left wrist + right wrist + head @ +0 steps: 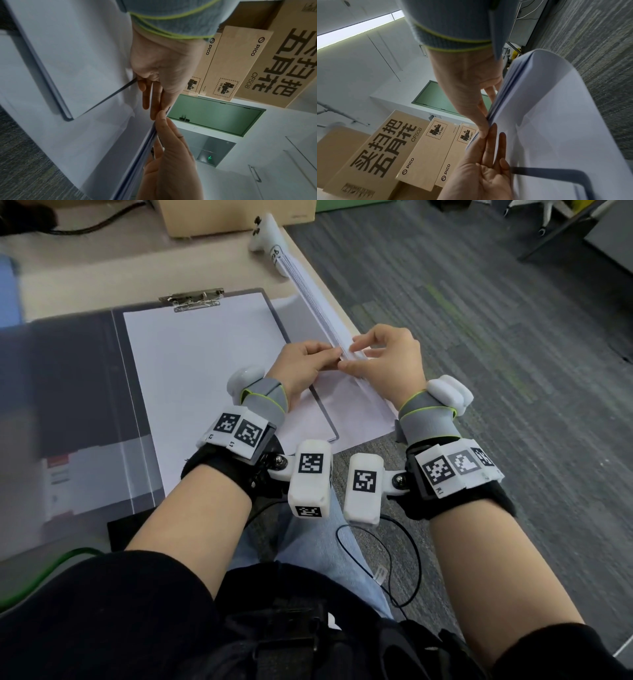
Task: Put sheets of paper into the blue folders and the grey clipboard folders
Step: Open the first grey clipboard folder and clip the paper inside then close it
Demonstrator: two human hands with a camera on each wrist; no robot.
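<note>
A grey clipboard folder lies open on the table, with a white sheet under its metal clip. To its right, a stack of white paper is lifted on its long side along the table's right edge. My left hand pinches the stack's upper edge between thumb and straight fingers. My right hand pinches the same edge from the other side, its thumb on the near face. The stack bows over the clipboard's corner. No blue folder is plainly visible.
A white controller lies at the far end of the stack, beside a cardboard box. The table's right edge runs diagonally just past the paper, with grey carpet beyond. More cardboard boxes stand behind. A black cable crosses the far left.
</note>
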